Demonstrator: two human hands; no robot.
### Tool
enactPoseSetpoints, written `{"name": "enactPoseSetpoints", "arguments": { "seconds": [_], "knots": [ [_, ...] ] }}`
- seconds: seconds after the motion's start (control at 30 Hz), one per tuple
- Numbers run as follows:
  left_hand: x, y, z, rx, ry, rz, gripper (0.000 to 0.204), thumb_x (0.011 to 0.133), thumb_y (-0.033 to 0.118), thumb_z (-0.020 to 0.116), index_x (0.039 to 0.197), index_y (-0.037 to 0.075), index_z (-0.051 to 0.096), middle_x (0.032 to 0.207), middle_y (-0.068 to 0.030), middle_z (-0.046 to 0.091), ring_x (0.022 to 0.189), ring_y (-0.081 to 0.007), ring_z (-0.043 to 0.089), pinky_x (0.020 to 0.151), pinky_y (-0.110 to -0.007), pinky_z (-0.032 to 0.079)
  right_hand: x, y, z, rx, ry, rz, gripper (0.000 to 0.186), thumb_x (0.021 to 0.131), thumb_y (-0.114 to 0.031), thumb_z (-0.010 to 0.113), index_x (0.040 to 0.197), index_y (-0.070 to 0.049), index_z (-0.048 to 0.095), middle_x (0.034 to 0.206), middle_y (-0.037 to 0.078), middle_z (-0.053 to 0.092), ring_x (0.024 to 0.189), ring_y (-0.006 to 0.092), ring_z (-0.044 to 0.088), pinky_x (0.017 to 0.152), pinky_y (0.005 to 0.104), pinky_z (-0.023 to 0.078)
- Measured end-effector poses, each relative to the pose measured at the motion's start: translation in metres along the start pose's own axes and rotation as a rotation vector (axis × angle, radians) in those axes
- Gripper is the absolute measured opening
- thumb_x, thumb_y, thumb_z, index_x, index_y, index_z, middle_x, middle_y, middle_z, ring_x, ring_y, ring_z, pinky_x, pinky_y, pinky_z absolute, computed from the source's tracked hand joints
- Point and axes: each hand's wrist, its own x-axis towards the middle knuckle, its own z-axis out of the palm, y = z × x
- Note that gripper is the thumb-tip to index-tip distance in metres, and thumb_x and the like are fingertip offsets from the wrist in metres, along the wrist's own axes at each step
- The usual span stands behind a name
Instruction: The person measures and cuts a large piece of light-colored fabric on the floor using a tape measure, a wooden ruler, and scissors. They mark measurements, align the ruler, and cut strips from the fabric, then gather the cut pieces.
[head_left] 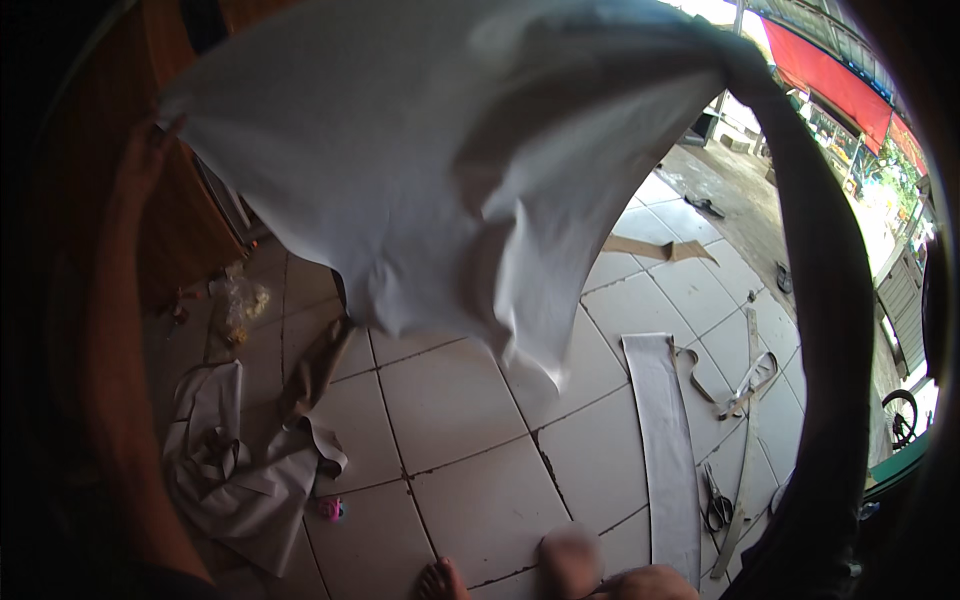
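We hold a wide grey sheet [400, 170] up in front of us, spread between both arms above the tiled floor [465, 490]. Our left arm [120, 350] rises from the lower left, nearly upright, and the left hand [152, 145] pinches the sheet's left corner, fingers closed on the edge. Our right arm [830, 300], dark against the daylight, climbs along the right side and bends inward at the top; the right hand [745, 75] grips the upper right corner, where the folds gather, though its separate fingers are too dark for us to make out. The hands are well apart, the right one higher in view. Between them the sheet sags and creases, its lower tip hanging over the tiles, somewhat blurred.

Below our left arm, a crumpled grey piece [250, 490] lies on the floor, with a clear plastic bag [238, 300] beyond it and a small pink object [331, 510] just beside it. To our right lie a long grey strip [665, 460], scissors [717, 500] and a narrow band [745, 450]. Our bare feet [440, 578] show at the lower edge.
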Motion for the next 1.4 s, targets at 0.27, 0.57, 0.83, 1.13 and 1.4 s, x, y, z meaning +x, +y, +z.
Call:
{"name": "enactPoseSetpoints", "arguments": {
  "seconds": [0.27,0.57,0.83,1.13,1.4],
  "knots": [
    [-0.076,0.143,0.008,-0.198,0.310,-0.201,0.042,0.102,0.012,0.059,0.140,-0.004,0.051,0.154,-0.0189,0.042,0.144,-0.0296,0.043,0.124,-0.049,0.040,-0.013,-0.087,-0.068,0.747,0.046,0.323,0.050,0.106,-0.033,0.059,0.148,-0.005,0.056,0.127,0.004,0.068,0.110,0.0101,0.064,0.098,0.0279,0.050],
    [-0.375,-0.019,0.081,-0.273,0.410,-0.768,0.024,0.100,0.022,0.065,0.120,0.010,0.067,0.118,-0.0034,0.068,0.112,-0.0185,0.064,0.099,-0.041,0.055,-0.322,-0.156,0.108,0.790,0.211,0.813,0.034,0.097,-0.045,0.070,0.096,-0.012,0.076,0.083,-0.008,0.065,0.072,0.0035,0.050,0.065,0.0241,0.036],
    [-0.616,-0.059,0.144,0.180,0.440,-1.319,0.030,0.090,0.022,0.071,0.116,0.006,0.070,0.111,-0.0037,0.068,0.106,-0.0180,0.063,0.090,-0.037,0.049,-0.586,-0.211,0.210,0.614,-0.179,1.443,0.036,0.098,-0.038,0.072,0.094,-0.002,0.074,0.083,0.000,0.068,0.076,0.0104,0.060,0.070,0.0275,0.046],
    [-0.704,0.058,0.116,0.566,-0.766,-1.599,0.039,0.086,0.038,0.077,0.095,0.000,0.080,0.088,-0.0088,0.077,0.084,-0.0169,0.070,0.077,-0.038,0.054,-0.710,-0.312,0.092,0.283,-0.677,1.577,0.047,0.092,-0.043,0.074,0.097,0.005,0.076,0.083,0.013,0.075,0.080,0.0162,0.068,0.074,0.0342,0.052],
    [-0.649,-0.057,0.185,1.221,-0.525,-1.432,0.038,0.092,0.039,0.069,0.096,0.003,0.080,0.101,-0.0256,0.075,0.099,-0.0459,0.071,0.084,-0.051,0.058,-0.698,-0.322,0.097,0.075,-0.958,1.535,0.062,0.087,-0.056,0.073,0.101,0.004,0.076,0.085,0.016,0.073,0.079,0.0249,0.070,0.075,0.0412,0.053]
  ]
}}
